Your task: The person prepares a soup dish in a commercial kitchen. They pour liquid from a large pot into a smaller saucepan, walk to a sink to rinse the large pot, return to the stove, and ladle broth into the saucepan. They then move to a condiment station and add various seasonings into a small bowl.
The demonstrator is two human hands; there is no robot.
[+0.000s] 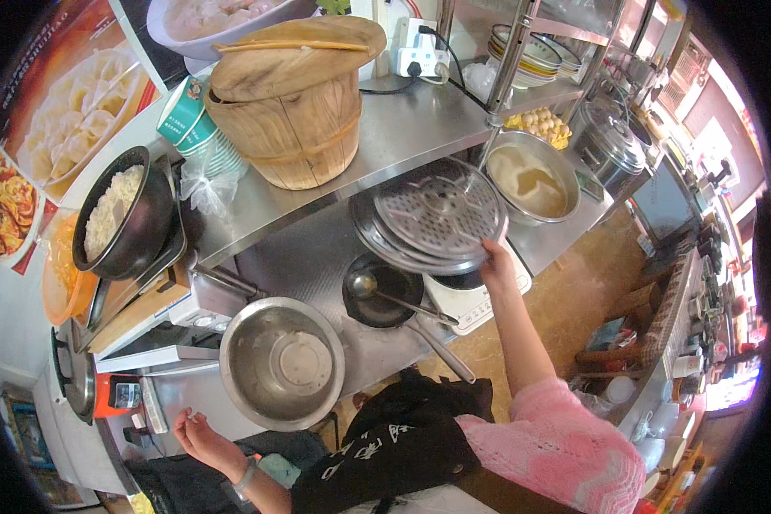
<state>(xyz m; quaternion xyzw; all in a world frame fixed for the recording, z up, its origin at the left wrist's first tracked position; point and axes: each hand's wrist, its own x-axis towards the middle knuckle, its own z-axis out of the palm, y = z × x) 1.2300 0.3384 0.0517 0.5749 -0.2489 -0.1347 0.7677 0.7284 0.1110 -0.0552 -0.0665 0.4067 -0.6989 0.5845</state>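
My right hand (pixel 496 260) grips the near right rim of a round perforated metal steamer tray (pixel 440 209). The tray is tilted and lies over other round metal pieces (pixel 395 247), partly hidden beneath it. Under them, a white induction cooker (pixel 478 308) shows its front edge. My left hand (pixel 205 440) is in the air at the lower left, fingers loosely bent, holding nothing. Near it stands a wide stainless steel basin (pixel 247 392) with a pale residue inside. A black frying pan (pixel 382 311) with a metal ladle (pixel 364 284) in it sits between the basin and the cooker.
A wooden steaming barrel (pixel 295 128) with a tilted lid stands on the steel shelf (pixel 405 132). Cloudy liquid fills a metal pot (pixel 568 209) beyond the tray. Eggs (pixel 540 122) sit behind it. At left are a black bowl of rice (pixel 119 199) and paper cups (pixel 196 132).
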